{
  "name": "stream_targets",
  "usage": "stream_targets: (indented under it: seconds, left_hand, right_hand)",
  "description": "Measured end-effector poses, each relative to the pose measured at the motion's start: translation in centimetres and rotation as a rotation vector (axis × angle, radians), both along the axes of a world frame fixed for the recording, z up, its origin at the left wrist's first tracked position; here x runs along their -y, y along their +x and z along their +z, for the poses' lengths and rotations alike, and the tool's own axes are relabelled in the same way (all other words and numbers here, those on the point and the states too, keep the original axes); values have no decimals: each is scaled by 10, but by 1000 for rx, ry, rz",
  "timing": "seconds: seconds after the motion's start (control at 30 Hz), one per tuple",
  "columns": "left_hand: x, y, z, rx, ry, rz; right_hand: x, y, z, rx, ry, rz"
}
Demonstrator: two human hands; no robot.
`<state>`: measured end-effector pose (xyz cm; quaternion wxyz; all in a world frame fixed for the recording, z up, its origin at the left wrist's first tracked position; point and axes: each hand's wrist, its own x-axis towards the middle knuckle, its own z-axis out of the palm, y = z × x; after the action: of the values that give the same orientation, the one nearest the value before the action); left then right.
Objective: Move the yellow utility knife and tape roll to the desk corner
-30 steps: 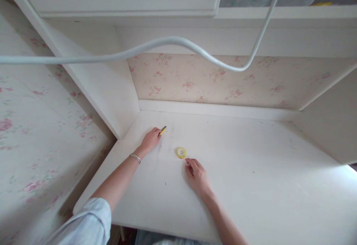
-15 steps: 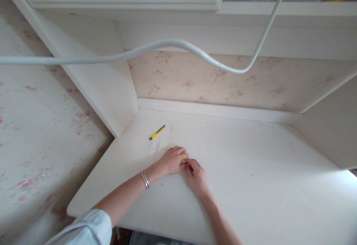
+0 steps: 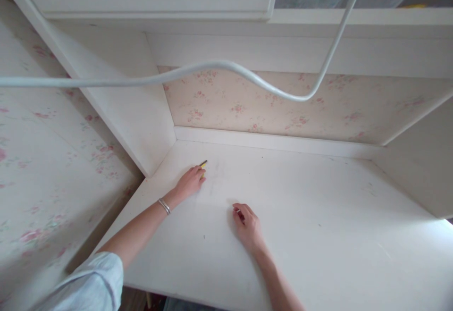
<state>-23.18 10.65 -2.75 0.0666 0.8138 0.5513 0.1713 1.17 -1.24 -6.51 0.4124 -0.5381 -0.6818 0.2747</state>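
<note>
A: Left hand?
B: At the yellow knife, fingers bent over it; whether they grip it, I cannot tell.
A: Position of the knife?
B: Mostly under the left hand's fingers, dark end projecting just beyond them.
A: Right hand?
B: Over the table, well apart from the left, fingers curled; whether they hold anything, I cannot tell.
</note>
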Motion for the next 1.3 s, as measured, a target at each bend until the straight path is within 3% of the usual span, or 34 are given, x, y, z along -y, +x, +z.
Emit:
stream_targets:
  seconds: [0.13, 0.33, 0.53, 0.8, 1.13, 1.3]
  left_hand:
    - [-16, -15, 5, 22, 10, 53]
    - [-60, -40, 16, 58, 70, 235]
    - [-89, -52, 7, 31, 4, 215]
    - [-93, -48, -11, -2, -60, 126]
    - [-86, -56, 0, -131, -192, -97]
    - [-79, -54, -7, -211, -286, -203]
  right_hand:
    - [0, -1, 1, -6, 7, -11]
    - [-3, -1, -1, -22, -11, -20]
    - [-6, -1, 1, -8, -15, -42]
    - [-7, -1, 0, -9, -13, -53]
    - [-7, 0, 0, -55, -27, -49]
    - [-6, 0, -1, -55, -31, -46]
